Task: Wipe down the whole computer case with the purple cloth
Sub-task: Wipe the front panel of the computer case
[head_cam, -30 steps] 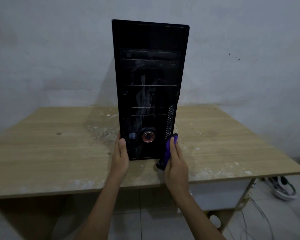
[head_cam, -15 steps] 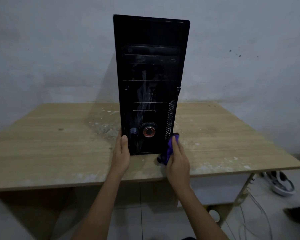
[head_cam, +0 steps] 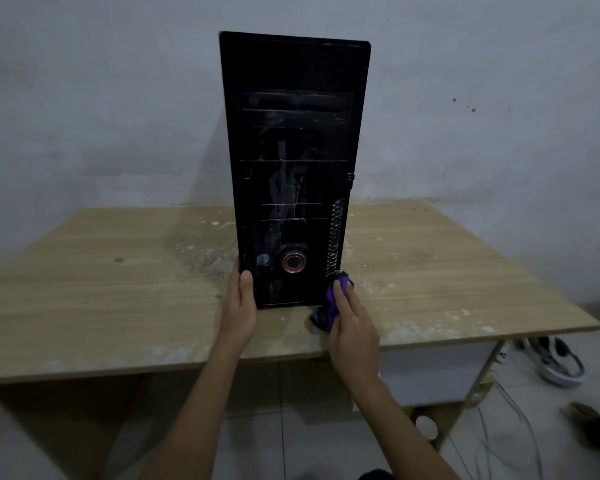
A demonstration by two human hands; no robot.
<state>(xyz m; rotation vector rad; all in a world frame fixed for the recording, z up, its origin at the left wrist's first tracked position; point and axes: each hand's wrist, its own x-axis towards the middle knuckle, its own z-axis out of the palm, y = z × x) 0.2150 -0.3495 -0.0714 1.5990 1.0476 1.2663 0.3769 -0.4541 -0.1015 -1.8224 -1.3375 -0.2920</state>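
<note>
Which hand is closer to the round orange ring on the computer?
Too close to call. The left hand grips the case's lower left edge, left of the ring; the right hand holds the purple cloth at the lower right corner.

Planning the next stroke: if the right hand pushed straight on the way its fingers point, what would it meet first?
Probably nothing new: the right hand presses the purple cloth along the computer case's right side, fingers pointing toward the wall. Depth is unclear.
</note>
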